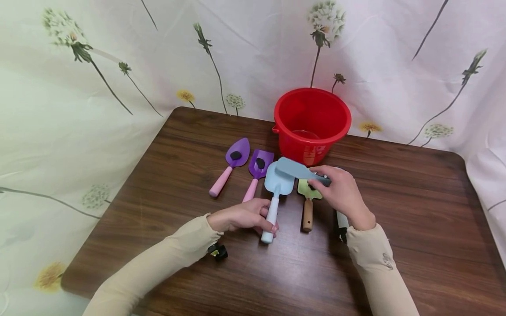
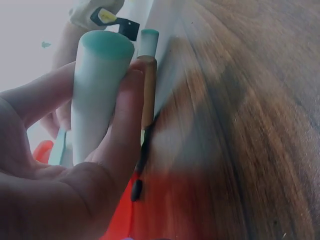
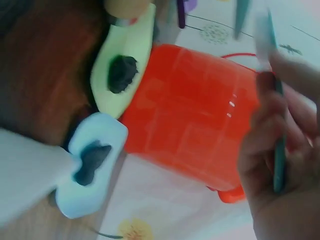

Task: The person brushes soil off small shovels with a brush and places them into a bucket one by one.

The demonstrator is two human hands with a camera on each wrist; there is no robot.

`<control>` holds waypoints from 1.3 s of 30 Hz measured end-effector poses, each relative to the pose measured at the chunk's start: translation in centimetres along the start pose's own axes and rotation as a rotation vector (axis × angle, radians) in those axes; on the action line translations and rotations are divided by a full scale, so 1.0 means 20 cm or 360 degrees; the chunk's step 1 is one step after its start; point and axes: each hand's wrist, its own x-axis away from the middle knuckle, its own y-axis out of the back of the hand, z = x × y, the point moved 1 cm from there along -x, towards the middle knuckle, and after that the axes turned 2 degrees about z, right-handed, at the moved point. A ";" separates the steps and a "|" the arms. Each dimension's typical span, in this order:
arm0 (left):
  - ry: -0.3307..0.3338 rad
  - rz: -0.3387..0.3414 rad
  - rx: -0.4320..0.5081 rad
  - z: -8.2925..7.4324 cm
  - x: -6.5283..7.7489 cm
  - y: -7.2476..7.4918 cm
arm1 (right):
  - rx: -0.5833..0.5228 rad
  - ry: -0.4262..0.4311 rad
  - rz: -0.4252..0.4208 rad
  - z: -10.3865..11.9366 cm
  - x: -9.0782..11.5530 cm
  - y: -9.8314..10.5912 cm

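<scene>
Head view: the left grip (image 1: 247,216) has thumb and fingers closed round the white handle of a light blue shovel (image 1: 280,188), whose blade points away from it, a hold that seems meant to leave the scoop free and steady. The right grip (image 1: 342,191) pinches the dark end of a flat blue scraper (image 1: 292,168), probably so that its broad blade can reach left across the scoop; the two overlap in this view, though I cannot tell whether they touch. Ahead of the left grip lie a pointed purple trowel (image 1: 243,147) and a square-ended purple trowel (image 1: 253,169), each with a dark lump (image 1: 235,155) on its blade. Between the two grips is a green trowel (image 1: 307,214) with a wooden handle, and beneath the right grip a white-handled shovel (image 1: 342,220), partly hidden; the right wrist view shows a dark lump on both. The handles point toward the person, likely for easy taking. The red bucket (image 1: 304,150) stands on the counter (image 1: 415,210) beyond both grips, perhaps so that the blades lie close to its mouth
</scene>
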 end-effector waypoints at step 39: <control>0.0063 0.0019 0.0151 -0.01 0.03 0.01 | 0.0263 -0.0060 -0.0111 0.00 0.01 0.03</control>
